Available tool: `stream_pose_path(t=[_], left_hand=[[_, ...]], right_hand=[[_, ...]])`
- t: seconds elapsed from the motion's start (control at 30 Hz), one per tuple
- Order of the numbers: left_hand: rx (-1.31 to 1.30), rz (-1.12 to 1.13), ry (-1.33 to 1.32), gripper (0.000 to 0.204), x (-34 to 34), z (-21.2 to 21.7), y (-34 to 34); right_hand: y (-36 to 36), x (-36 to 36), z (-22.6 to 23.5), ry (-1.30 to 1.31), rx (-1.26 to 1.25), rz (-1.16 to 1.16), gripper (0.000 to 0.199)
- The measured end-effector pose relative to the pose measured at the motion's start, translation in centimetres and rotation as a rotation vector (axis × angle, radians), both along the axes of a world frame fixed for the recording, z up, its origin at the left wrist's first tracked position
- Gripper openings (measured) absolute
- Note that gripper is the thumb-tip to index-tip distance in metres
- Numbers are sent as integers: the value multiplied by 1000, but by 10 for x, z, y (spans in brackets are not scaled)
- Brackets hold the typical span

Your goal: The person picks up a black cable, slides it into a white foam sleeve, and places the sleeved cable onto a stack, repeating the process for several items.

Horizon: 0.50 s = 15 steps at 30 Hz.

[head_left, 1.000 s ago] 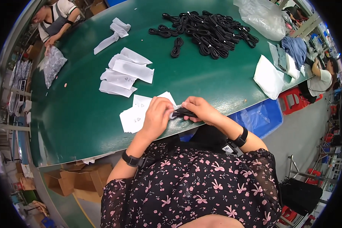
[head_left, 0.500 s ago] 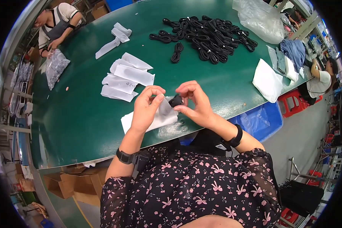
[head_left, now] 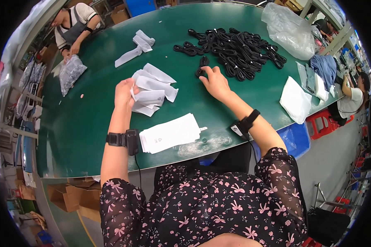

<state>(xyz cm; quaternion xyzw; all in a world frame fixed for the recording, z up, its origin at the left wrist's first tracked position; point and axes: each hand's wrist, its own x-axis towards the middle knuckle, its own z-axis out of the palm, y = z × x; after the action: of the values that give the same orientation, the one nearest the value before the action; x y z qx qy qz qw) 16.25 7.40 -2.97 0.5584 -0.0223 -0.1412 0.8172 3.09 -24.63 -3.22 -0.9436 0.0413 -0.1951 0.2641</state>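
Observation:
My left hand [head_left: 125,94] is closed on the edge of a white translucent bag [head_left: 149,98], which lies against a small pile of similar filled bags [head_left: 158,74]. To the right, my right hand [head_left: 215,84] reaches across the table with thumb and fingers closed round the near end of a coiled black cable [head_left: 203,62]. That coil lies apart from a large heap of tied black cables [head_left: 239,51]. Close to the table's front edge rests a stack of flat white bags [head_left: 169,135].
More filled bags [head_left: 138,48] lie at the far left. A clear plastic sack [head_left: 288,31] and a white packet [head_left: 296,101] are on the right. Another person's hand [head_left: 73,49] holds a bag [head_left: 72,74] at the left edge. A blue bin [head_left: 294,140] stands below the table.
My hands have parted from above the flat stack, where they held a bag and a black piece together. The left went to the filled bags, the right forward to the lone cable coil.

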Motion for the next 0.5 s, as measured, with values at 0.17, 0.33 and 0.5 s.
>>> stream_pose_path(t=[0.17,0.33,0.5], left_hand=[[367,-91,55,15,1,7,-18],[303,-197,11,18,2,23,-32],[-81,-312,-9,21,54,33,9]], right_hand=[[-9,30,-13,50,-66,-127,39],[-12,39,-4,224,-35,-125,41],[-3,34,-2,199,-52,-73,39]])
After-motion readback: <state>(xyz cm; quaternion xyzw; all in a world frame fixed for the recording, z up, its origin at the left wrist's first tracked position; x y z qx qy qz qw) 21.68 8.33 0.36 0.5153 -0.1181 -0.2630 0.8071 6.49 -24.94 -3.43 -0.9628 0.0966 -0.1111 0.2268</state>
